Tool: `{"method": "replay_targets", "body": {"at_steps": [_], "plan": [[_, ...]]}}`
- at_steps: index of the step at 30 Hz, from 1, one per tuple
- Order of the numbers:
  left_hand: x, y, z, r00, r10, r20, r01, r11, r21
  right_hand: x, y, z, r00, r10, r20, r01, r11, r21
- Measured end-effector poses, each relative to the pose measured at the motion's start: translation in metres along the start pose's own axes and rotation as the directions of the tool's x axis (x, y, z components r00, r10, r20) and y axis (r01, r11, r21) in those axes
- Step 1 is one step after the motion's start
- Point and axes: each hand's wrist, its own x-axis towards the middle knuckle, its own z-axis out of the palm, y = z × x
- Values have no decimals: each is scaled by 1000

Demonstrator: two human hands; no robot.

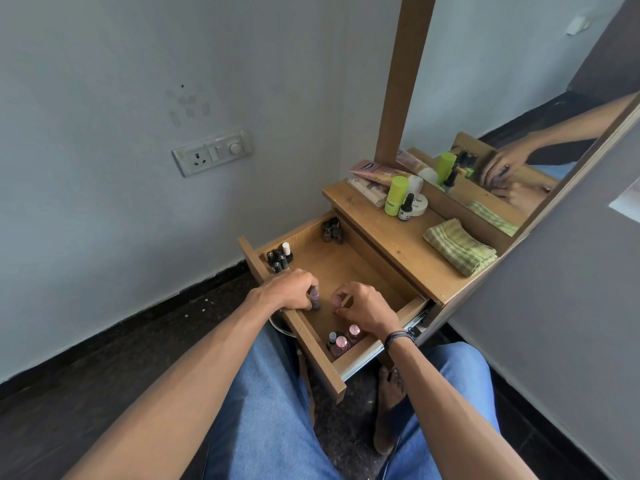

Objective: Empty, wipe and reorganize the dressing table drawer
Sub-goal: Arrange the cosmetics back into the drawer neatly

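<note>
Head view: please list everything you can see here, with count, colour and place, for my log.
drawer: one, wooden, pulled open
black-capped bottles: about five, one white-capped, against drawer front, far end
dark bottles: two or three, drawer's back corner
pink bottles: three, two pink caps and one grey, against drawer front, near end
folded cloth: one, green checked, tabletop right
lime tube: one, green, upright on tabletop
dropper bottle: one, black cap, beside lime tube
jar: one, white, behind dropper bottle
pink tube: one, lying at tabletop back
mirror: one, wood-framed
switch plate: one, white, wall
left hand: grips held bottle
right hand: fingers curled; contents unclear
</note>
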Motion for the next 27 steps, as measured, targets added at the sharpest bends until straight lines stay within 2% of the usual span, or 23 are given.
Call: {"method": "replay_targets", "body": {"at_steps": [6, 11, 15, 21, 27], "plan": [[0, 5, -5, 994, -79, 74, 72, 993, 92, 1, 1, 2, 998, 36, 52, -34, 999, -29], [-3, 3, -9, 992, -114, 61, 105, 985, 133, 2, 1, 1, 997, 48, 67, -46, 998, -31], [-3, -3, -3, 991, -130, -17, 131, 987, 92, 4, 1, 3, 995, 60, 85, -54, 996, -74], [-3, -2, 0, 992, -111, -58, 113, 993, 24, 4, 2, 6, 991, 86, 99, -73, 990, -123], [-6, 3, -1, 997, -40, -71, 39, 999, -15, 7, 2, 7, 986, 105, 130, -84, 985, -153]]}}
